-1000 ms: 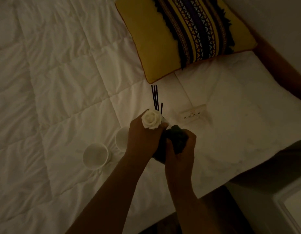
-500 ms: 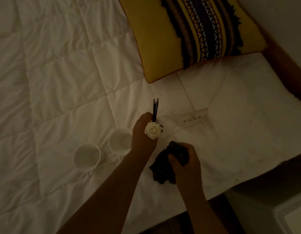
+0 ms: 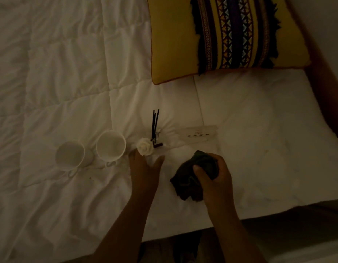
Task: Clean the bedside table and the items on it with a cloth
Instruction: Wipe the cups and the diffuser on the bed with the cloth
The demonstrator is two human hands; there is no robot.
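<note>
Looks like the wipe-each-item stage, with the stuff parked on the bed quilt [image 3: 69, 73] rather than on the bedside table, which I can't really make out in this dim shot. The stick diffuser [image 3: 154, 122] with its white rose [image 3: 144, 147] stands on the quilt just right of two white cups [image 3: 70, 154] [image 3: 111, 145].

The left hand [image 3: 145, 168] sits at its base, thumb and fingers spread wide on either side. It's too dark to tell whether they touch the bottle, but nothing is clamped. The right hand [image 3: 213, 177] has its fingers curled tight round a bunched dark cloth [image 3: 185, 185], which hangs out below the fist and rests on the quilt.

My guess is the diffuser is done, so the next thing to pick up is probably the flat white strip [image 3: 199, 132] just beyond the cloth, or one of the cups. That takes the free left hand lifting it while the cloth hand rubs. Go easy, since that soft quilt makes the diffuser tippy.
</note>
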